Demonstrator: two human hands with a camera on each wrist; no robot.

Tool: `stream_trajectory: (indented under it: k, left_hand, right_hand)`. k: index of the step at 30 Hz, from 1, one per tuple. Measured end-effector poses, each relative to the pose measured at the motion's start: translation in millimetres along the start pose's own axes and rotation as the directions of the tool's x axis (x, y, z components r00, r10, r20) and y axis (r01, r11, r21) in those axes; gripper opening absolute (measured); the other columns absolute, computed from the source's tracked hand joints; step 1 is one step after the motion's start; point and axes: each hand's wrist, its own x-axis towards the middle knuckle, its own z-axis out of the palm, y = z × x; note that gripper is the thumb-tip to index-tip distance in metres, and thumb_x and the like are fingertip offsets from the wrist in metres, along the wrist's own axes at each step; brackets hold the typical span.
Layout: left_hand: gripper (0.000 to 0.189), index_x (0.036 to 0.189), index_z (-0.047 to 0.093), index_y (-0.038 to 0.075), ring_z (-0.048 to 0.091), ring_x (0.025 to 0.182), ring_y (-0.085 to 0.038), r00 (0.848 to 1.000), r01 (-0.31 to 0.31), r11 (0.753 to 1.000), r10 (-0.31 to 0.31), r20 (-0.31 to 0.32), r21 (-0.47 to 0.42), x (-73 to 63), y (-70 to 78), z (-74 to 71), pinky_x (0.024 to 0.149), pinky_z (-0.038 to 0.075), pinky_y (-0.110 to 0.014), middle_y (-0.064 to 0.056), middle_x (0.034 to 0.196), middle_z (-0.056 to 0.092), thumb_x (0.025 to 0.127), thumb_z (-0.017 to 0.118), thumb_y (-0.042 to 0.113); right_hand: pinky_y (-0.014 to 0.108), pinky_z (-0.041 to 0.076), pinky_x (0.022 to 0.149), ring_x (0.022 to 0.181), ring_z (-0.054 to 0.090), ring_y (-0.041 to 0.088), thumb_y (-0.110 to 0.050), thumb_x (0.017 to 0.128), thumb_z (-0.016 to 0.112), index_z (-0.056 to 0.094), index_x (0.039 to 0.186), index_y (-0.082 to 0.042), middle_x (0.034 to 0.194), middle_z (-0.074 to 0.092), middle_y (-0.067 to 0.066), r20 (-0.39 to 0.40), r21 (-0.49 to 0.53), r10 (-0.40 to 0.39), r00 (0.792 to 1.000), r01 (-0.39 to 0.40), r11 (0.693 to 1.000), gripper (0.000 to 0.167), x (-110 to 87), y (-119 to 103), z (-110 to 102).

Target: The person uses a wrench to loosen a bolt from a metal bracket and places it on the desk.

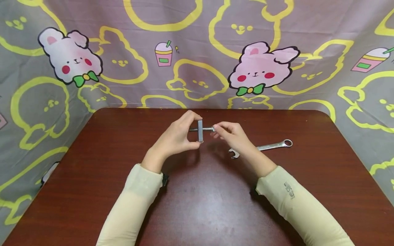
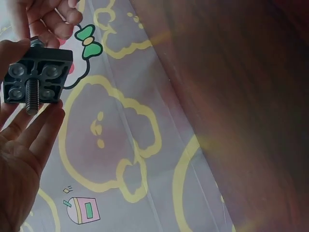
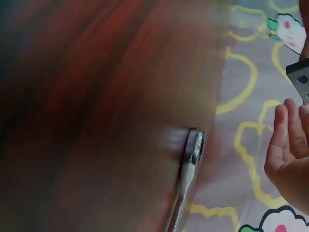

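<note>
Above the far middle of the table, my left hand point(image 1: 176, 135) grips a small square grey plate point(image 1: 200, 131) by its top and bottom edges, thumb below and fingers above. A threaded bolt point(image 1: 207, 128) passes crosswise through the plate. At the bolt's right end, the thumb and fingers of my right hand point(image 1: 232, 133) pinch its head. The left wrist view shows the plate's dark ribbed underside point(image 2: 43, 79) with round recesses, and the bolt's threaded end point(image 2: 32, 99) sticking out of the middle. A corner of the plate point(image 3: 295, 72) with holes shows in the right wrist view.
A combination wrench point(image 1: 272, 146) lies on the dark red-brown table point(image 1: 203, 205), partly hidden behind my right forearm. Its open end point(image 1: 234, 153) points left. Behind the table hangs a printed cloth point(image 1: 197, 20) with rabbit figures.
</note>
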Motion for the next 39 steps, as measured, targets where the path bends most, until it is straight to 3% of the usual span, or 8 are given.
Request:
stream_trajectory:
  k: [5,11,14,20,28,31,34,39]
  left_hand:
    - [0.064,0.121,0.051,0.003,0.059,0.108,-0.020,1.000,-0.015,1.000,0.015,-0.002,0.018,-1.9,-0.7,1.9,0.093,0.052,-0.033,-0.007,0.120,0.056,0.067,0.085,0.011]
    - [0.064,0.121,0.052,0.004,0.060,0.106,-0.018,1.000,0.010,1.000,-0.010,0.014,0.009,-3.5,-0.8,0.3,0.092,0.053,-0.034,-0.006,0.118,0.057,0.067,0.086,0.013]
    - [0.065,0.121,0.053,0.003,0.060,0.105,-0.018,1.000,0.025,1.000,-0.024,0.013,-0.015,-4.7,-1.2,-0.6,0.093,0.053,-0.036,-0.006,0.117,0.057,0.066,0.086,0.014]
    - [0.065,0.119,0.054,0.003,0.062,0.104,-0.018,1.000,0.008,0.999,-0.008,-0.003,-0.041,-3.1,-0.2,-3.5,0.091,0.052,-0.033,-0.005,0.114,0.059,0.065,0.087,0.016]
    - [0.062,0.117,0.054,0.005,0.064,0.105,-0.019,1.000,0.025,0.997,-0.024,0.016,-0.071,-1.8,1.0,-5.8,0.092,0.053,-0.034,-0.002,0.110,0.061,0.066,0.087,0.020]
    - [0.062,0.117,0.054,0.007,0.064,0.107,-0.016,0.999,0.039,0.996,-0.037,0.029,-0.085,-1.9,1.6,-6.8,0.093,0.053,-0.034,-0.001,0.110,0.062,0.066,0.087,0.021]
    - [0.062,0.116,0.053,0.008,0.064,0.110,-0.016,0.998,0.047,0.994,-0.044,0.034,-0.098,-2.0,1.9,-8.3,0.095,0.053,-0.034,-0.001,0.110,0.063,0.066,0.086,0.021]
    - [0.062,0.117,0.053,0.007,0.064,0.111,-0.017,0.998,0.049,0.994,-0.044,0.050,-0.099,-2.0,2.9,-9.4,0.096,0.052,-0.035,-0.001,0.113,0.063,0.067,0.086,0.022]
  right_hand:
    - [0.032,0.059,0.078,0.086,0.072,0.030,-0.015,0.100,0.056,0.068,0.109,0.007,0.092,0.073,0.024,0.050,-0.018,-0.048,0.998,0.049,0.999,0.027,3.1,2,-1]
    - [0.025,0.059,0.075,0.082,0.071,0.016,-0.006,0.095,0.062,0.066,0.113,0.008,0.094,0.071,0.026,0.055,0.026,-0.115,0.992,0.114,0.993,0.023,-0.3,1,0]
    - [0.020,0.056,0.077,0.086,0.069,0.012,-0.004,0.091,0.067,0.067,0.113,0.004,0.097,0.072,0.021,0.027,-0.045,-0.187,0.982,0.188,0.981,0.023,-3.1,-1,1]
    - [0.023,0.052,0.082,0.090,0.065,0.014,0.003,0.084,0.072,0.069,0.106,-0.003,0.100,0.071,0.010,-0.018,-0.184,-0.352,0.936,0.343,0.921,0.023,-9.7,-4,1]
    - [0.025,0.053,0.086,0.095,0.063,0.013,0.013,0.083,0.068,0.069,0.099,0.000,0.104,0.068,0.015,-0.018,-0.106,-0.492,0.871,0.487,0.867,0.020,-13.4,-3,3]
    - [0.024,0.052,0.087,0.098,0.062,0.012,0.014,0.082,0.067,0.068,0.096,0.003,0.105,0.067,0.016,-0.013,-0.079,-0.517,0.856,0.514,0.854,0.018,-14.3,-3,2]
    - [0.022,0.052,0.088,0.100,0.063,0.011,0.015,0.083,0.066,0.067,0.096,0.005,0.106,0.067,0.014,-0.007,-0.048,-0.519,0.855,0.518,0.854,0.017,-15.8,-2,1]
    - [0.023,0.053,0.090,0.103,0.063,0.012,0.013,0.084,0.066,0.067,0.098,0.004,0.108,0.066,0.016,0.007,0.001,-0.489,0.872,0.489,0.872,0.016,-18.2,-4,-2]
